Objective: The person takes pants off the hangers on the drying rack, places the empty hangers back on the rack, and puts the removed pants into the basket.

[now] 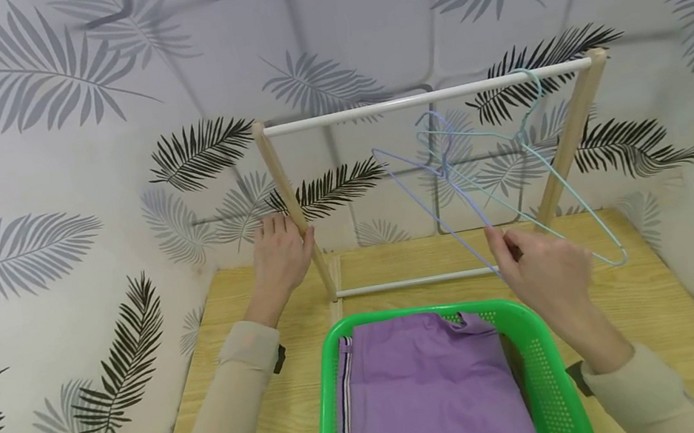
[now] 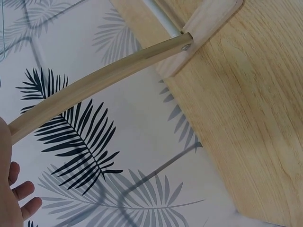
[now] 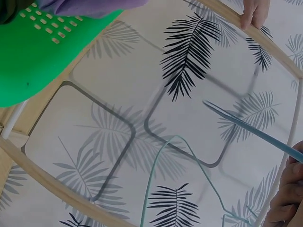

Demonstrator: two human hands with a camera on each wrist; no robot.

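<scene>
My right hand [image 1: 547,272] pinches a periwinkle-blue clothes hanger [image 1: 431,219] by its side. The hanger's hook stands just below the white top bar of a small wooden clothes rack [image 1: 372,112], apart from it in the head view. A mint-green hanger [image 1: 575,193] hangs from that bar near the right post. My left hand [image 1: 281,252] holds the rack's left post [image 2: 90,85] at the thumb, its other fingers loose beside the wood. Folded purple cloth [image 1: 429,384] with a striped inner band lies in a green plastic basket [image 1: 556,380] in front of the rack.
The rack and basket stand on a wood-grain table [image 1: 247,403]. Behind and to the sides rise walls covered with leaf-patterned sheeting [image 1: 54,238]. A thin white lower bar [image 1: 417,281] joins the rack's posts near the table.
</scene>
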